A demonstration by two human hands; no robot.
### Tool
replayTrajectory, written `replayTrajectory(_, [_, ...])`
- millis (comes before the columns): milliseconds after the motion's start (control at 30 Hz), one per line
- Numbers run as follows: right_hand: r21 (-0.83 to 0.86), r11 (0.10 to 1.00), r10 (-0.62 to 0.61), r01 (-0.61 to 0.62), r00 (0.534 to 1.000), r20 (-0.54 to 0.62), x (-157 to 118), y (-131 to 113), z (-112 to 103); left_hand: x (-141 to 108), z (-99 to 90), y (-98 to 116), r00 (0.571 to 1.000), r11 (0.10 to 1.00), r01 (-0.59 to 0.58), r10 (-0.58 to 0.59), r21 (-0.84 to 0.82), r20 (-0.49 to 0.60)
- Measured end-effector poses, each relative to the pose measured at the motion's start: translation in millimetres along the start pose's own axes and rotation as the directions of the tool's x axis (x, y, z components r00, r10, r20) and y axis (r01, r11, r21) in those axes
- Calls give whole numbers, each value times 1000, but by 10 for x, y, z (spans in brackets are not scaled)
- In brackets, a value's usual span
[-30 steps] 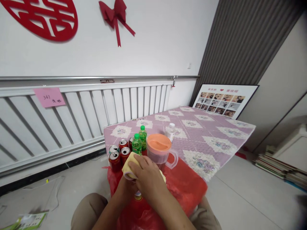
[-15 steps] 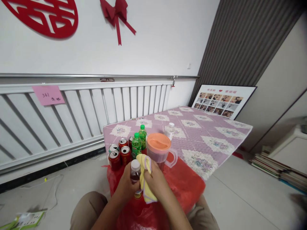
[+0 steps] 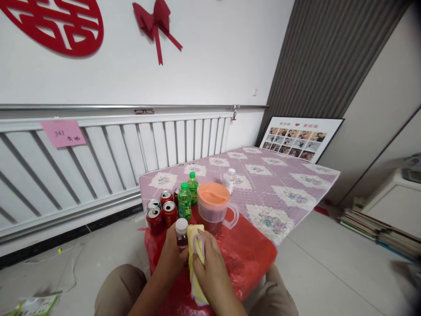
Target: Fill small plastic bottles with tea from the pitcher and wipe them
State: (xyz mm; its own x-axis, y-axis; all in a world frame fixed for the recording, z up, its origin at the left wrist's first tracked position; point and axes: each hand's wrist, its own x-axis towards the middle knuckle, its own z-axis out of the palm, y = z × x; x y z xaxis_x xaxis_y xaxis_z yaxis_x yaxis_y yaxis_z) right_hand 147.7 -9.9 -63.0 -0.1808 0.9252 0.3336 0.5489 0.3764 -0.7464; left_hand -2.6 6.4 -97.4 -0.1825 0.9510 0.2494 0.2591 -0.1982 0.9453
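Observation:
My left hand [image 3: 173, 253] is wrapped round a white-capped bottle [image 3: 182, 232] with dark contents, held upright above the red plastic cover [image 3: 243, 250]. A yellow cloth [image 3: 199, 285] with a lilac edge is bunched in my right hand [image 3: 210, 259], pressed close against the bottle's right side. Just beyond stands a clear pitcher [image 3: 210, 215] with an orange lid [image 3: 214, 194]. Two green-capped bottles [image 3: 184, 206] are to its left. Several opened drink cans [image 3: 169, 214], mostly red, cluster at the left edge of the cover.
Behind the pitcher, another white-capped bottle [image 3: 229, 180] stands on the purple floral surface [image 3: 263, 184]. A white radiator [image 3: 115, 153] runs along the wall. A photo board [image 3: 299, 138] leans at the back right, and stacked books [image 3: 362, 228] lie on the right.
The cloth has slid lower along the bottle's side, and its upper fold has shifted under my right fingers. My left hand keeps its hold on the bottle. The view has turned slightly.

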Motion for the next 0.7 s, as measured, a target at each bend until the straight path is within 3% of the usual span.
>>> replayTrajectory(200, [95, 995, 43, -43, 999, -3, 117, -10, 41, -68, -123, 80, 991, 990, -117, 112, 82, 71])
replayTrajectory(433, [-22, 1000, -13, 13, 1000, 7, 144, -34, 26, -26, -212, 164, 994, 997, 21, -30, 77, 107])
replayTrajectory(700, [-290, 954, -62, 75, 997, 55, -178, -110, 75, -12, -215, 270, 986, 996, 87, -87, 7, 144])
